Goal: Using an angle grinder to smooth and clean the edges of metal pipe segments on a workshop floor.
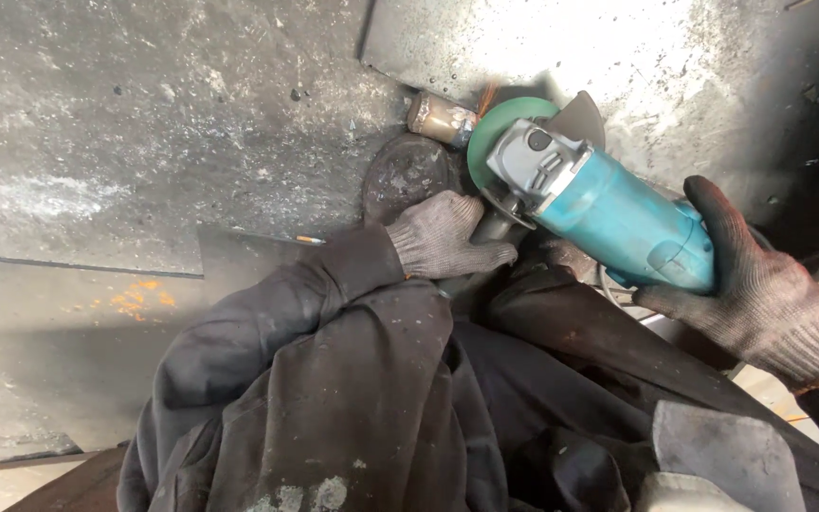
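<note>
Grinder (618, 213) gripped: your right hand (760, 284) on body, left hand (447, 235) closed on side handle | disc (500, 133) at stub (440, 118) | kickback risk if disc binds.

A dirty grey metal floor with small things on it

The scratched grey metal floor plates (144, 123) carry a short brown metal tube piece (440, 118), a dark round metal disc (405, 175) just beside it, a thin little stick with an orange tip (308, 240), and an orange smudge (139, 299).
</note>
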